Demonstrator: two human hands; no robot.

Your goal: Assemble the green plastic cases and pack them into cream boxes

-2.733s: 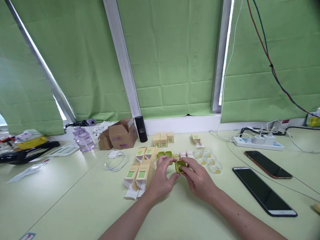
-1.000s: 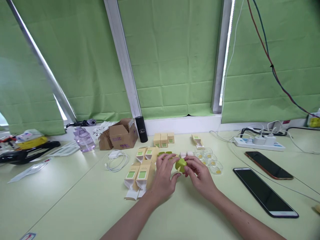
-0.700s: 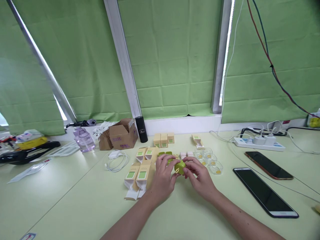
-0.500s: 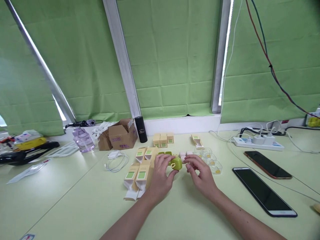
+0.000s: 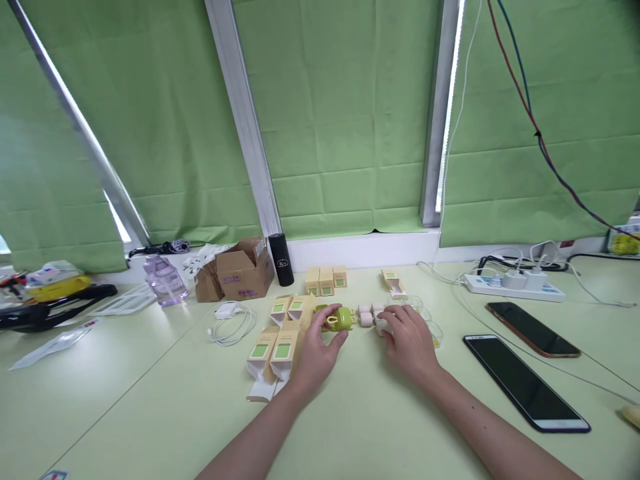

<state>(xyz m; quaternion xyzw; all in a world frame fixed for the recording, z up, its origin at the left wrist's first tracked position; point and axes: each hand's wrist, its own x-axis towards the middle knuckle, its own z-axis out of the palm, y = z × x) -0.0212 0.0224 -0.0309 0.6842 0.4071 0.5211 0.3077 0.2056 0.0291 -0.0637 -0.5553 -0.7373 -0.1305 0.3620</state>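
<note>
on the table (image 5: pixel 150 400), left fingers (image 5: pixel 321 322) pinch a green case (image 5: pixel 343 319); right fingers (image 5: pixel 395 319), seemingly open, touch a white case (image 5: pixel 381 327).

Two bare forearms enter from the bottom edge and slant towards the middle of the frame. The left forearm (image 5: pixel 260 427) rises from bottom centre-left to the left hand (image 5: pixel 317 343), just left of centre, back upward, thumb and fingers pinched together at its upper right. The right forearm (image 5: pixel 480 427) enters from the lower right; the right hand (image 5: pixel 410 337) sits palm down just right of centre, fingers curled leftward.
</note>
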